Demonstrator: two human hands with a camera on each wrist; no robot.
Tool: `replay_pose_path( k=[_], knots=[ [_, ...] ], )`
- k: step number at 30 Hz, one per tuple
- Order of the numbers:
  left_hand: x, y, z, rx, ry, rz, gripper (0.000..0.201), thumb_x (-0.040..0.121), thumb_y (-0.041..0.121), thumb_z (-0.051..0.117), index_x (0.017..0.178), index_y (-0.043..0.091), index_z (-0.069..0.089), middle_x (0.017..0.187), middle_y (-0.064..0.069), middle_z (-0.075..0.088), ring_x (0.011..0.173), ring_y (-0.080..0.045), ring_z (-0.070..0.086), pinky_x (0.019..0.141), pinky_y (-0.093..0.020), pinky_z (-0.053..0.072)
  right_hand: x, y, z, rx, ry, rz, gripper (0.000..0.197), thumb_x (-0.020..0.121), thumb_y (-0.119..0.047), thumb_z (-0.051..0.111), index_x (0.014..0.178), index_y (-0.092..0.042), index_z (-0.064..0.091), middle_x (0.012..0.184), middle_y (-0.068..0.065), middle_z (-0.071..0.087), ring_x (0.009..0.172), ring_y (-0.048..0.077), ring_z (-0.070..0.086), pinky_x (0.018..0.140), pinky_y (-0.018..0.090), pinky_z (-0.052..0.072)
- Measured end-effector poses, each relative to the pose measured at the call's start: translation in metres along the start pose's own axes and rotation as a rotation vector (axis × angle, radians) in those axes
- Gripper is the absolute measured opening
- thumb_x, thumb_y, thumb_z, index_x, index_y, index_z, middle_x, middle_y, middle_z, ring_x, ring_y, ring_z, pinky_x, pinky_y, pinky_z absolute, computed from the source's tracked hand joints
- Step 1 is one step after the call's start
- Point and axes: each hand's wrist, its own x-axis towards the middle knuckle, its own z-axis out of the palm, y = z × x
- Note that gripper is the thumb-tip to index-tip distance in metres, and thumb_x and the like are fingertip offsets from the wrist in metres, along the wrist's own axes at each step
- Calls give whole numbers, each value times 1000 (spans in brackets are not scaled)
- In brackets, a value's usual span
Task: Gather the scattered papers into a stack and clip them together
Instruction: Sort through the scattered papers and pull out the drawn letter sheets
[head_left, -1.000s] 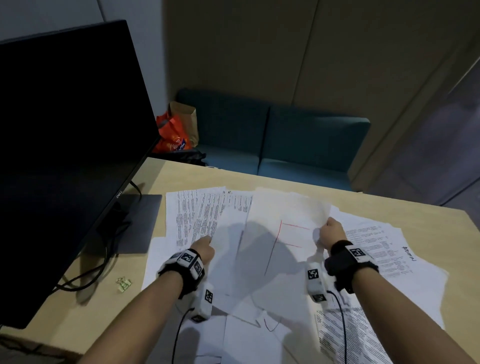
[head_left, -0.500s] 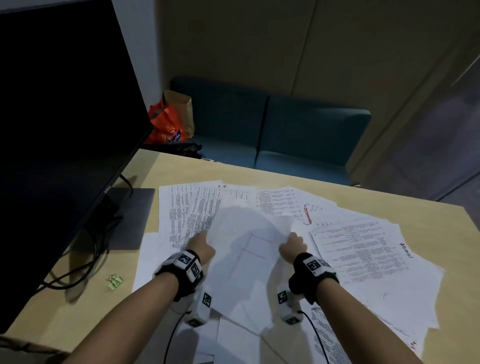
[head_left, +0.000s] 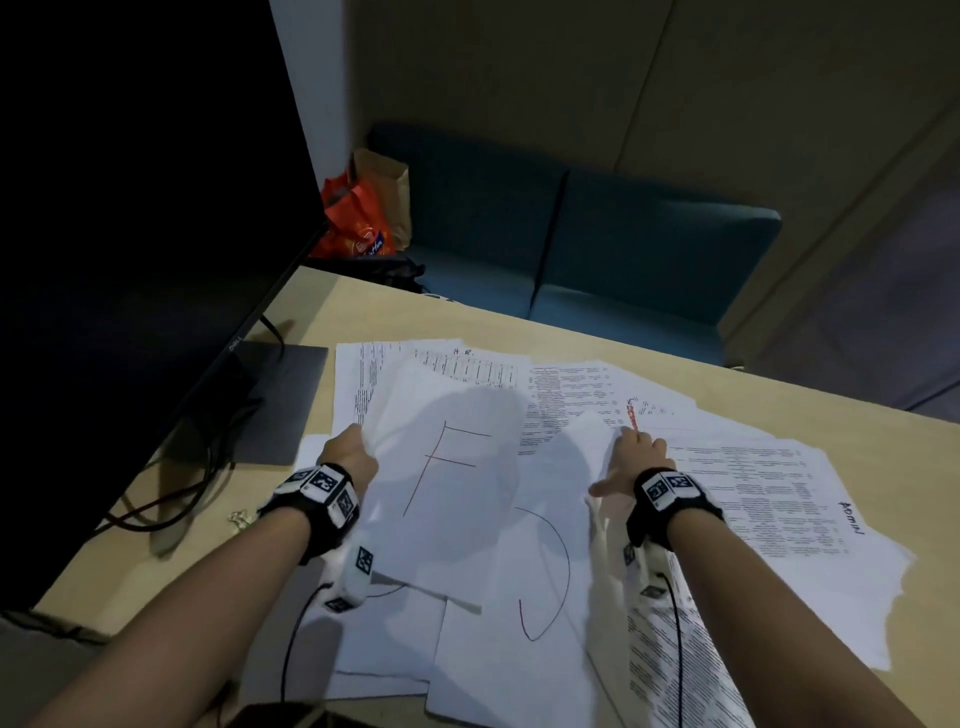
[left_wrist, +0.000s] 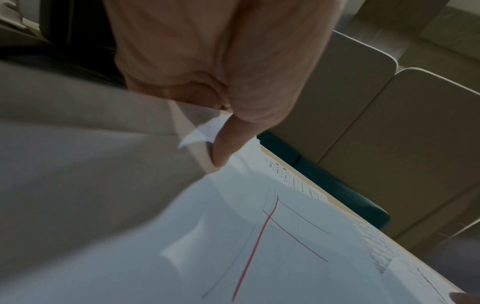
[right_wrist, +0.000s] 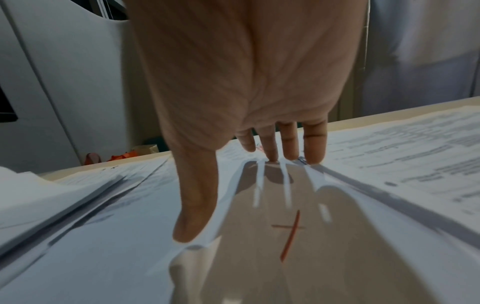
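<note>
Head view: left hand (head_left: 349, 453) pinches a sheet (head_left: 447, 467) by its edge; right hand (head_left: 636, 457) presses flat-fingered on papers (head_left: 753, 493) covering the counter (head_left: 909, 447).

Office, desk (head_left: 623, 364), dark monitor (head_left: 130, 208), teal sofa (head_left: 597, 244), printed papers (head_left: 753, 483)

— What covers the desk (head_left: 649, 358)?
— Scattered white papers (head_left: 753, 499), overlapping in a loose fan, many printed with dense text, one marked in red.

— And the sheet with the red lines (head_left: 447, 467)?
— It sits on top at the left, its left edge lifted and creased.

— The clip?
— A small binder clip (head_left: 240, 518) lies on the desk, left of the papers.
</note>
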Motion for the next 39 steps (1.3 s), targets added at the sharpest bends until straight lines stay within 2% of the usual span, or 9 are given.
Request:
replay_pose_path(
  k=[6,9,13,17,26,28,31,34,39],
  knots=[
    [-8,-2,-1,-12,-45,-18,24,86,-1,39,108,0,47,107,-17,53,91,-27,50,75,-28,40,3,-1,1,-57,4,52,87,60,-44,81,129,-13,37,132,10,47,128,31,35,103,42,34],
    [-8,-4,0,-26,-67,-30,20,85,-1,38,102,4,47,108,-15,53,93,-27,50,77,-28,40,-4,-6,-6,-66,66,-5,32,84,-22,53,114,-12,49,123,13,56,123,32,39,100,43,32],
    [-9,-3,6,-72,-104,-46,21,86,-3,35,102,6,45,106,-12,48,90,-25,45,76,-26,36,-24,-7,-39,25,207,-124,25,88,-12,43,102,-14,63,113,11,65,111,31,54,94,39,38],
    [-11,2,13,-45,-121,-23,34,87,-3,37,117,5,48,125,-17,53,108,-31,52,86,-29,41,-49,-8,-77,2,459,-207,23,85,-12,48,100,-14,65,102,12,69,101,33,60,83,37,42],
    [-10,-3,28,-161,-161,10,40,83,-3,41,120,10,52,115,-15,57,99,-28,56,81,-27,44,-105,-17,-181,58,1249,-258,29,77,-3,46,100,-12,62,97,13,60,93,30,55,84,36,27],
    [-1,-13,35,-250,-182,15,52,74,0,41,119,22,55,120,-15,62,106,-36,62,92,-40,53,-116,-24,-204,182,1404,-290,27,78,-6,44,98,-14,62,96,11,60,90,27,54,78,32,22],
    [-6,-13,33,-222,-212,30,50,75,-5,44,120,12,56,106,-16,66,96,-33,64,85,-34,57,-117,-39,-224,374,1282,-360,31,80,-5,40,102,-13,60,103,11,59,99,26,53,78,28,18],
    [-28,-3,22,-257,-269,29,36,84,-18,35,110,-1,53,79,-7,59,64,-13,55,43,-7,47,-96,-56,-216,428,979,-360,29,84,0,40,106,-10,57,108,14,58,105,31,54,92,39,30],
    [-21,-9,21,-333,-262,-29,37,91,8,45,125,0,56,98,-6,61,84,-24,59,76,-30,53,-46,-82,-155,304,585,-252,32,84,1,41,108,-11,58,113,13,60,107,33,55,94,43,32]
  ],
)
